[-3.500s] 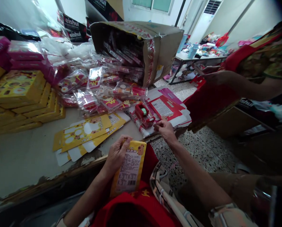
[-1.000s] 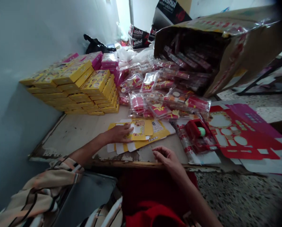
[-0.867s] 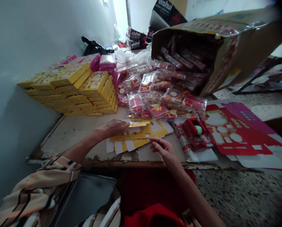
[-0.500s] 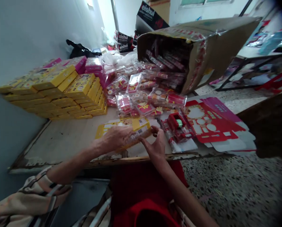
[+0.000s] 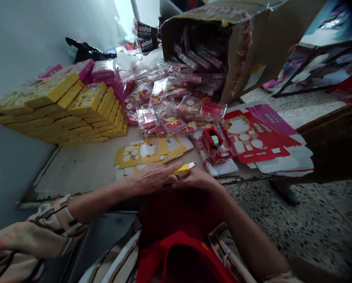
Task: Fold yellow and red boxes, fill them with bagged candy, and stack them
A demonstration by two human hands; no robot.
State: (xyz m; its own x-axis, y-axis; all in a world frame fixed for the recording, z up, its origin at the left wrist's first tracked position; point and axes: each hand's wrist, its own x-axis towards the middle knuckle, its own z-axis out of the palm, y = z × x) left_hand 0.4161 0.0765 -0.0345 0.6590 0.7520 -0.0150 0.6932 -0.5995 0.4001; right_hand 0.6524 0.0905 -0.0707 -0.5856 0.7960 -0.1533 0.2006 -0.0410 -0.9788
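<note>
A small yellow cardboard box (image 5: 181, 169) with a white end flap is between my hands at the table's front edge. My left hand (image 5: 153, 177) lies over its left part, fingers along the top. My right hand (image 5: 201, 180) grips its right end from the near side, and most of its fingers are hidden. Just beyond my left hand lie flat yellow box blanks (image 5: 143, 151) with cut-out windows. To the right stands a red tape dispenser (image 5: 212, 141) with a pale green roll, on plastic-wrapped packets.
Yellow boxes (image 5: 87, 102) are stacked at the left, with pink ones behind. Clear-wrapped toy packets (image 5: 172, 122) spill from a tipped carton (image 5: 240, 59). Flat red box blanks (image 5: 249, 137) lie at the right edge. A foot (image 5: 288, 193) shows on the speckled floor.
The yellow box has come off the flat blanks toward me. My right hand has moved nearer and closed round its end; my left hand now lies over it. The view has tilted down.
</note>
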